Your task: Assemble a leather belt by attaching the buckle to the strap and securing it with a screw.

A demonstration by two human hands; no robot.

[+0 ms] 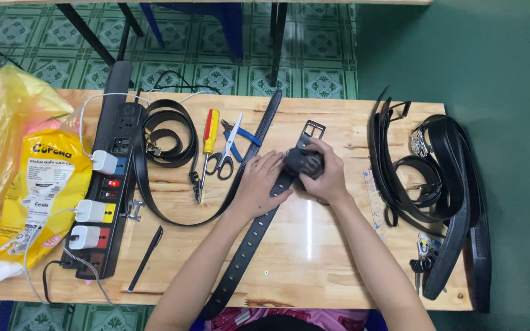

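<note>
Two hands work at the middle of the wooden surface (314,257). The left hand (262,182) lies flat, fingers together, pressing a long black belt (248,245) that runs slantwise from the near edge up toward the far side, its row of holes showing. The right hand (325,175) is closed around a dark cloth (303,162) held against the belt just below its one rectangular buckle (313,130).

Left of the hands lie one red-handled screwdriver (208,144), one pair of scissors (224,154) and one pair of blue-handled pliers (240,133), close together. Beside them sits one coiled belt (168,138), whose strap loops down and round under the left hand. One black power strip (107,184) carries three white chargers, and one black pen (146,257) lies near the front edge. A yellow bag (29,184) overhangs the left edge.

On the right, a heap of black belts (437,184) fills that end and hangs past the edge; perhaps four or five, too tangled to count. One clear ruler (374,205) lies beside it.

Bare wood lies in front of the hands, between the forearms and out to the heap.
</note>
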